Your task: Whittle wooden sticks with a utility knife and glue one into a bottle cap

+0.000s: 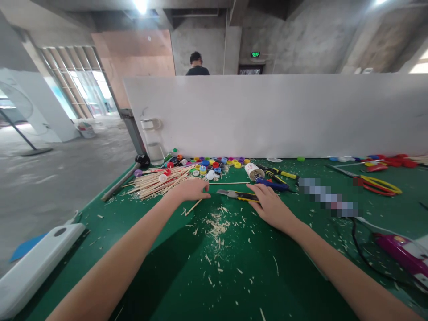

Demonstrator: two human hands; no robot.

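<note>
Just left of the middle, my left hand [192, 189] is closed, fingers curled at one end of a thin wooden stick [229, 183]. That stick spans sideways to the fingertips of my right hand [270, 205]. Under my right fingers is a yellow and black utility knife [239, 195], its blade out and pointing left; the hand covers its rear end. A second short stick [194, 207] slants on the table below my left hand. Pale wood shavings [217, 225] are heaped between my forearms.
Wooden sticks [150, 185] lie piled at left, beside a hammer [122, 180]. Coloured bottle caps [210, 165] line the back against a white partition [261, 116]. Pliers [284, 173], a paper cup [253, 171], scissors [377, 183] and a magenta tool [401, 254] lie at right. A person [198, 64] is beyond.
</note>
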